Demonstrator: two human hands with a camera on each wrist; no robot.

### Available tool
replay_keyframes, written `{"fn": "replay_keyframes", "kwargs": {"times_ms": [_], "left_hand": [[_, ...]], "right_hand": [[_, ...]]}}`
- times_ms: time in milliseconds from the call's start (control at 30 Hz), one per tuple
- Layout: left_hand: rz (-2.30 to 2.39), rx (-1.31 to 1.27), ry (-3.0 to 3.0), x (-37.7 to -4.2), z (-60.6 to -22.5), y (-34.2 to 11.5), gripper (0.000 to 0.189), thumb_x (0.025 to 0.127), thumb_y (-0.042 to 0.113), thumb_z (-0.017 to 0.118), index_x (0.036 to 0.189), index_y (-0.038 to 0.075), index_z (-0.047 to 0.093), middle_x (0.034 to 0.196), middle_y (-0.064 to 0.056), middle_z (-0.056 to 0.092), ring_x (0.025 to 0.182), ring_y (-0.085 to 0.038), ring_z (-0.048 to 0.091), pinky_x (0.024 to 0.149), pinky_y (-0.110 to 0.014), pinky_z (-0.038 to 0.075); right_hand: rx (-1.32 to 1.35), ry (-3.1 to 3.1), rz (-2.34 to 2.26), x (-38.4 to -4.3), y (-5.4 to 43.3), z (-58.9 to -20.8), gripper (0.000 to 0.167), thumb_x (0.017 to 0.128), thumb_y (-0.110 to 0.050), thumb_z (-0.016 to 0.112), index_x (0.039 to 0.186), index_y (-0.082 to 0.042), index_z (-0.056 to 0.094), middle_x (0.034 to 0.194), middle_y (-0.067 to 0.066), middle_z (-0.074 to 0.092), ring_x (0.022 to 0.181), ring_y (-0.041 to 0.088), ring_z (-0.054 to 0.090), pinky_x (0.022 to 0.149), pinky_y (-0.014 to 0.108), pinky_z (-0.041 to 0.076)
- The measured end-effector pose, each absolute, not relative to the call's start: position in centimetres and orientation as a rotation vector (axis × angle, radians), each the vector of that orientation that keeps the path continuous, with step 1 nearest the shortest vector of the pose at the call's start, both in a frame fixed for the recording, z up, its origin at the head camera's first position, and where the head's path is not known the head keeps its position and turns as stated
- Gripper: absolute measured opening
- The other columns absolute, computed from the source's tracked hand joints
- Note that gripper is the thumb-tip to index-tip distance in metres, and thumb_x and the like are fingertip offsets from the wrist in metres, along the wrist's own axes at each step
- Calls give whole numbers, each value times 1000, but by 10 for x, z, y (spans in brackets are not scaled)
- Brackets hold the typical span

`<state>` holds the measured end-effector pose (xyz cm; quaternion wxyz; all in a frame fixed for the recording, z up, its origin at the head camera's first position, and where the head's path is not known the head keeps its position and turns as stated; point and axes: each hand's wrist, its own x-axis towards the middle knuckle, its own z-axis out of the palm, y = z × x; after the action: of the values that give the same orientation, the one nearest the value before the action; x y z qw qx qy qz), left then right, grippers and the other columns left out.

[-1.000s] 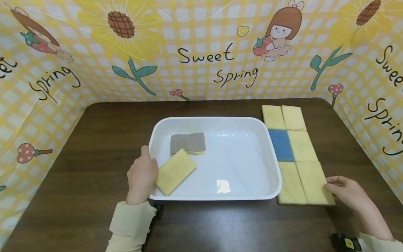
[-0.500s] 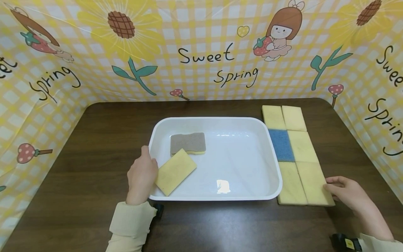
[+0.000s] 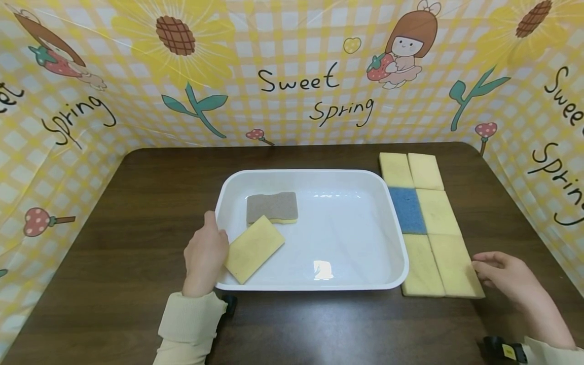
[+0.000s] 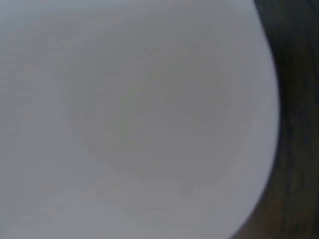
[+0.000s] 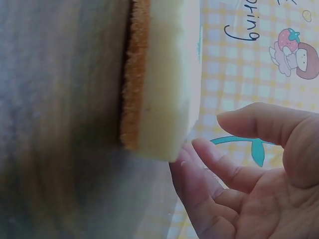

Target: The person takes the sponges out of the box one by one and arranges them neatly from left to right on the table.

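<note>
In the head view my left hand (image 3: pixel 206 256) grips the left rim of a white rectangular tray (image 3: pixel 315 286). Inside that tray lie a grey-topped sponge (image 3: pixel 271 205) and a yellow sponge (image 3: pixel 255 248) turned at a slant, its corner near the hand. My right hand (image 3: pixel 508 276) is at the right edge of the nearest right-column yellow sponge (image 3: pixel 456 263). The right wrist view shows this sponge's orange scouring layer (image 5: pixel 134 79) underneath. There, the thumb stands apart from it and loosely bent fingers (image 5: pixel 192 179) are at its corner.
Right of the tray, several yellow sponges (image 3: pixel 436 213) and one blue-topped sponge (image 3: pixel 407 210) lie edge to edge in two columns. They rest on a dark wooden table (image 3: pixel 319 329). A yellow checked cloth (image 3: pixel 292 50) stands around its back and sides.
My right hand has drawn slightly right, its thumb coming away from the sponge. The nearest right sponge has shifted a touch left. My left hand and the tray have stayed still.
</note>
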<state>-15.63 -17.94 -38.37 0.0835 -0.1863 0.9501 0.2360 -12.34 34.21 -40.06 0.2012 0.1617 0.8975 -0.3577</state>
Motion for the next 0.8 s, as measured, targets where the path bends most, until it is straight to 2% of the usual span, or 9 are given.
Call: {"fn": "replay_keyframes", "kwargs": {"times_ms": [233,433,533,700,800], "left_hand": [[703,-545,2839,-156,-384,-180,45,99,14,39,139,-3,27,85,-24,62,59,-25,51,47,-31,35],[700,-543,2843,-156,-384,-180,44,99,14,39,138,-3,28,83,-23,61,58,-25,51,47,-31,35],[698,-545,2843,-155,-384,-180,44,99,14,39,138,-3,28,83,-23,61,59,-25,51,47,-31,35],[699,-548,2844,-155,-383,-180,44,99,14,40,138,-3,28,84,-24,61,60,-26,51,48,-31,36],[699,-551,2843,-155,-382,-179,43,99,14,39,137,-3,28,84,-23,61,59,-25,51,48,-31,36]], "right_hand": [[368,2572,-971,-125,338,-389,58,100,-31,43,131,18,38,120,36,56,73,-7,54,65,22,51],[350,2613,-968,-126,329,-381,59,100,-34,43,131,15,40,122,37,54,75,-5,56,65,22,51],[333,2625,-949,-126,323,-374,60,100,-37,42,133,12,40,123,35,54,76,-3,56,66,25,51],[267,2670,-896,-132,310,-359,59,100,-40,40,134,9,40,119,32,58,80,10,62,69,34,49],[216,2701,-888,-136,299,-353,58,100,-38,40,134,9,41,118,32,58,84,13,62,69,34,50]]}}
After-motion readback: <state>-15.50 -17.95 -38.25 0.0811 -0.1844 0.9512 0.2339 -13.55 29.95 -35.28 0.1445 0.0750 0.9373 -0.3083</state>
